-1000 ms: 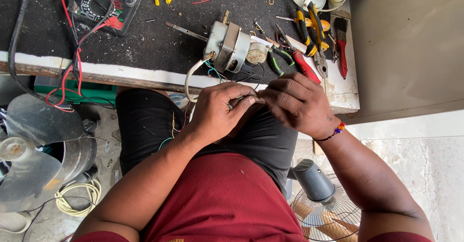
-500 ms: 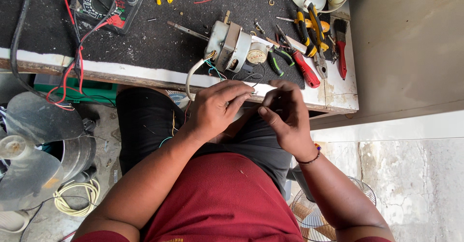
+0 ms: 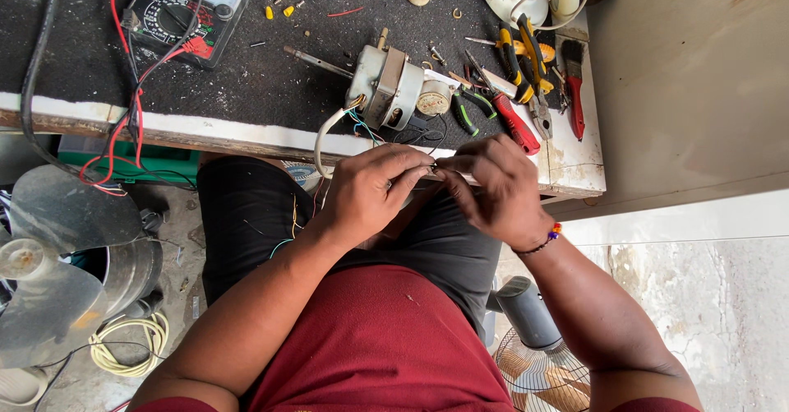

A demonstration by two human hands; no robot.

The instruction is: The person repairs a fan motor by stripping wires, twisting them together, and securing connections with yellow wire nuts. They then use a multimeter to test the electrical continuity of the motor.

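Fan blade: a grey blade [image 3: 57, 215] lies on the floor at your far left, beside a coil of pale cable [image 3: 123, 348].
Meter: the multimeter [image 3: 185, 9] sits at the back left of the table [image 3: 567, 169], its red leads [image 3: 131, 91] trailing over the front edge.
Motor: the small fan motor [image 3: 390, 87] lies on the table just behind your hands; its shaft points left and slightly away from you, so its long axis runs roughly along the table. Thin coloured wires [image 3: 362, 124] drop from it over the edge towards your lap.
Left hand: your left hand [image 3: 370, 194] is curled, its fingertips pinched on the wire ends at the table edge.
Right hand: your right hand [image 3: 493, 190] meets it fingertip to fingertip, pinched on the same small join; what exactly sits between the fingers is too small to tell.
Change: half a second ago your right hand was lower with fingers spread; now both hands are closed together higher, at the edge, which suggests you are working the wire ends by twisting.
Tools: pliers [image 3: 518, 58] and a red-handled screwdriver [image 3: 514, 120] lie to the right of the motor.
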